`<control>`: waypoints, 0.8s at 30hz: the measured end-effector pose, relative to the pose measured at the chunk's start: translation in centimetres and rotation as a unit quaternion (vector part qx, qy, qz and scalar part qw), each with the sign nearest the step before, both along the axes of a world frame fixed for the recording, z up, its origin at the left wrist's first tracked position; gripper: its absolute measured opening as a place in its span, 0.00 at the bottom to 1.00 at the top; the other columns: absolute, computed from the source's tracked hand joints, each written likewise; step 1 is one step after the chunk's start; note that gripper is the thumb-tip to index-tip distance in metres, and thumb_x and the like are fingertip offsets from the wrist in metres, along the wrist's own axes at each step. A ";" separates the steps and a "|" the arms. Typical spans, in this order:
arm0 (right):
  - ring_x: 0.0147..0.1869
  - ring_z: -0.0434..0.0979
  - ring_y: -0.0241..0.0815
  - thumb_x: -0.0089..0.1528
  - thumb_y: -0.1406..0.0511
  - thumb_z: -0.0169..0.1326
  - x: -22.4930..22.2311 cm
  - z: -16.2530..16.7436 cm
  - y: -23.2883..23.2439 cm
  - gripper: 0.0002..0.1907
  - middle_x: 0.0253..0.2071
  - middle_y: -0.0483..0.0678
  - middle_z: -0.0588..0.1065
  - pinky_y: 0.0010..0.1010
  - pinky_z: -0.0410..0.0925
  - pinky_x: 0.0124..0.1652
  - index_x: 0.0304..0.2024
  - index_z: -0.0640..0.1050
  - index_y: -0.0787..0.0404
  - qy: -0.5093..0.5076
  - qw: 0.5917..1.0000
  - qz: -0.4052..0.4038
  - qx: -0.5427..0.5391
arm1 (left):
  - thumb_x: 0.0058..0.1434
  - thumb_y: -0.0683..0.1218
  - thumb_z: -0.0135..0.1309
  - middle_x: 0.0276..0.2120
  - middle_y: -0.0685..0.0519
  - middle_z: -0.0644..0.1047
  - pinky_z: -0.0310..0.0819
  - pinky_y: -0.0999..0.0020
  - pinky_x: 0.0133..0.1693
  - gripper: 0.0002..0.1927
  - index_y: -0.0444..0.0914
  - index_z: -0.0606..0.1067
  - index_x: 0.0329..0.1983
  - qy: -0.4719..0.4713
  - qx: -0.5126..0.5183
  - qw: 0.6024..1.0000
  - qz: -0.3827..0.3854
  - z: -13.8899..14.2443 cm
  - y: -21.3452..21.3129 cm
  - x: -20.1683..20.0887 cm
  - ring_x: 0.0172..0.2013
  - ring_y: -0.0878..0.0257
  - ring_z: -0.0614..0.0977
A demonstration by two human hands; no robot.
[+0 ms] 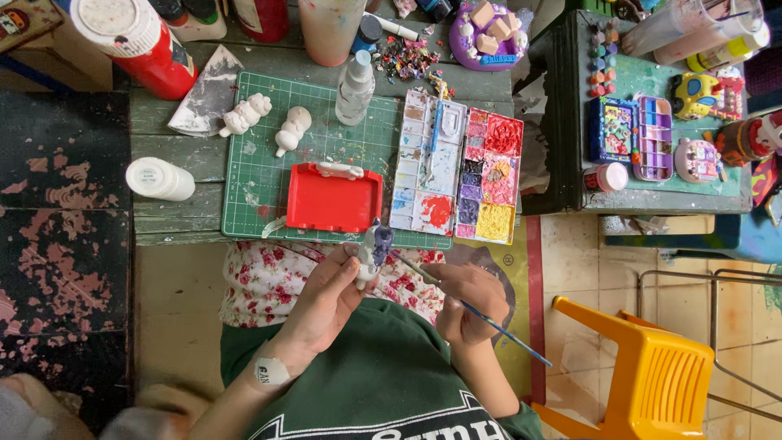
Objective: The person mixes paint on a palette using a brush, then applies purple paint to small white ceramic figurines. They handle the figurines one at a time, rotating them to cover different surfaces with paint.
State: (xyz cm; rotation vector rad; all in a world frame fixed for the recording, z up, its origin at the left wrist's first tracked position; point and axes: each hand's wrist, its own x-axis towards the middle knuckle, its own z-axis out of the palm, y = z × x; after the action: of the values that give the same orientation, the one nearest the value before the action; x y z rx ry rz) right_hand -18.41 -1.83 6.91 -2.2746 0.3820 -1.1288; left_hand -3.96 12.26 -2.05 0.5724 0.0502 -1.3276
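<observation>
The left hand (326, 297) is closed around a small white figurine (371, 253), partly painted purple-blue on its upper half, held over the lap just off the worktop's (175, 212) near edge. The right hand (468, 301) pinches a thin blue-handled brush (472, 308), its tip touching the figurine.

Two white figurines (269, 122) (unpainted) lie on the green cutting mat (261, 187).

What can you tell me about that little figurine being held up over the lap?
The figurine is a small, rounded figure, white like plaster or clay, with its upper part painted dark purple-blue. It stands roughly upright, pinched in the fingers of the left hand, just below the table edge. The tip of a thin brush, held in the right hand, reaches its side. It looks like the two unpainted white figures lying on the green mat.
</observation>
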 end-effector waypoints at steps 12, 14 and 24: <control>0.29 0.82 0.45 0.73 0.64 0.44 0.4 0.7 0.2 0.11 0.32 0.56 0.80 0.30 0.71 0.31 0.39 0.69 0.65 -0.039 0.998 0.042 0.036 | 0.71 0.48 0.50 0.46 0.54 0.78 0.74 0.69 0.49 0.16 0.37 0.72 0.58 0.028 0.005 1.000 -0.013 0.3 0.0 0.3 0.44 0.68 0.79; 0.29 0.80 0.45 0.72 0.64 0.43 0.3 0.8 0.3 0.12 0.31 0.56 0.79 0.29 0.69 0.29 0.36 0.71 0.62 -0.034 0.998 0.007 0.053 | 0.71 0.48 0.50 0.46 0.54 0.78 0.74 0.68 0.49 0.15 0.37 0.72 0.57 0.009 0.002 1.000 -0.012 0.2 0.0 0.3 0.44 0.67 0.79; 0.33 0.80 0.45 0.72 0.70 0.41 0.0 -1.2 0.5 0.06 0.37 0.61 0.78 0.34 0.76 0.35 0.47 0.67 0.69 -0.075 0.985 0.016 0.155 | 0.70 0.46 0.53 0.44 0.55 0.76 0.73 0.68 0.48 0.12 0.38 0.70 0.53 -0.017 -0.020 1.000 0.001 0.3 -0.1 0.2 0.42 0.68 0.78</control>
State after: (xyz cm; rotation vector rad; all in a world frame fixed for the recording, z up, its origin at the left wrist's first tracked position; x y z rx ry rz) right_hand -18.38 -1.31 5.71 -1.9084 0.4263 -1.1290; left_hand -3.75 12.14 -1.76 0.5609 -0.0032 -1.3150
